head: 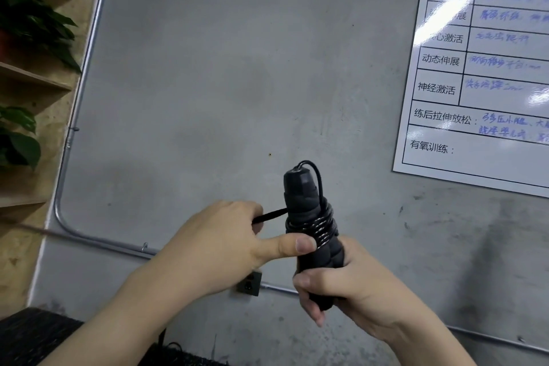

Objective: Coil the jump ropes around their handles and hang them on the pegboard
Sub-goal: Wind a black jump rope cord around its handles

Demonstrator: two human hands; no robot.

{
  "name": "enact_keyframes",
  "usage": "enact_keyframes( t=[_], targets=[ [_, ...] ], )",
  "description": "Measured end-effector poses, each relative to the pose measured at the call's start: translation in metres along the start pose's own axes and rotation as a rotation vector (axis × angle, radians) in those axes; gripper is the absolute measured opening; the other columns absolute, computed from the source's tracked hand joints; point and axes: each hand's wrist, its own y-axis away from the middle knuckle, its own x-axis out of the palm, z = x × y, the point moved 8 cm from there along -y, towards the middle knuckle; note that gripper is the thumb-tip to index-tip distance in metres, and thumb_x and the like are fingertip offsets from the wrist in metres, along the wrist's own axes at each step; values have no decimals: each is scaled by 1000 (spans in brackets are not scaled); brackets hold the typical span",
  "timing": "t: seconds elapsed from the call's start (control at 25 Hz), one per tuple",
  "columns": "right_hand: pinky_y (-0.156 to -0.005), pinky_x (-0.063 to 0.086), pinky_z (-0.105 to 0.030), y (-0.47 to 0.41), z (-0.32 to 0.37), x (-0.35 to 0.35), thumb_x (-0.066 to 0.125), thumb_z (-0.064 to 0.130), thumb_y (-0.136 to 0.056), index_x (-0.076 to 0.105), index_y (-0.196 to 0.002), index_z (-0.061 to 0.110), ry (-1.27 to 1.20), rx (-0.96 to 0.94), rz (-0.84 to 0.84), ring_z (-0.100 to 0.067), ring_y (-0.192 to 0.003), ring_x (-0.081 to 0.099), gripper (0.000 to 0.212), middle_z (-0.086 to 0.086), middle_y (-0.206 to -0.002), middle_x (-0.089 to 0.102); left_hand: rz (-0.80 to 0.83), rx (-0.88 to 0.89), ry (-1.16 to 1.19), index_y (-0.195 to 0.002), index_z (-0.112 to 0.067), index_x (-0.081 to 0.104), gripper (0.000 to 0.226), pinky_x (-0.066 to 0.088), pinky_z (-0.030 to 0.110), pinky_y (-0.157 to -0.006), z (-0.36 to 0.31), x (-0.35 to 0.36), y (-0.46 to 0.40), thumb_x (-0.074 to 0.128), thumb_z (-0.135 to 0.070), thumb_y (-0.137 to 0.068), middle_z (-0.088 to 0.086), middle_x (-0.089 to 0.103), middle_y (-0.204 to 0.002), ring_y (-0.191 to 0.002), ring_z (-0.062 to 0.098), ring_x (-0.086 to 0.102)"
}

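A: Where do we have the black foam-covered jump-rope handle (309, 235) just now?

B: In our right hand (350, 285), low in the view at about five o'clock. The fingers are clenched round its lower half, so it stands nearly upright, long axis from six o'clock to twelve, its top leaning a touch toward eleven.

A: And the thin black glossy rope (322, 224)?

B: Several turns lie stacked round the middle of the handle, just above our right fist. One strand arcs out of the cap at the top and runs down the handle's right side into the coil. The free run leaves the coil at nine o'clock, straight across to our left hand (225, 244).

A: What is that hand doing?

B: Its curled fingers pinch the free strand just left of the handle, and the thumb (292, 245) reaches to three o'clock, its tip touching the lowest turns.

A: So the coming wrap turns on what?

B: We judge that the strand lies crosswise to the handle's axis, with the left hand the nearer one to it. No pegboard shows; ahead is a grey wall (237, 68) and a white training chart (481, 74) at two o'clock.
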Motion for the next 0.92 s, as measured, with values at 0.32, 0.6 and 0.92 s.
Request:
enact_keyframes(
  t=[0.32,0.6,0.92],
  targets=[
    [-48,42,-25,-8,1,-20,69,4,-72,54,-59,13,145,-34,-203,-22,-44,48,22,-12,-54,47,-102,130,-23,-71,-24,41,67,28,30,-53,-13,-2,4,32,-90,-69,-6,42,-55,-53,13,42],
    [-50,45,-33,-10,2,-24,67,1,-72,70,-71,14,226,-52,-387,-23,-53,47,13,-11,-58,49,-214,216,-173,-91,-30,46,65,41,31,-64,-25,1,10,12,-84,-79,-10,53,-72,-70,11,54],
    [-61,55,-34,-8,-6,-2,80,16,-82,71,-84,5,19,37,-222,-27,-62,62,15,-18,-76,66,-167,305,127,-89,-33,58,51,31,26,-52,-8,-10,1,37,-80,-88,-9,52,-58,-52,10,44]
  ],
)
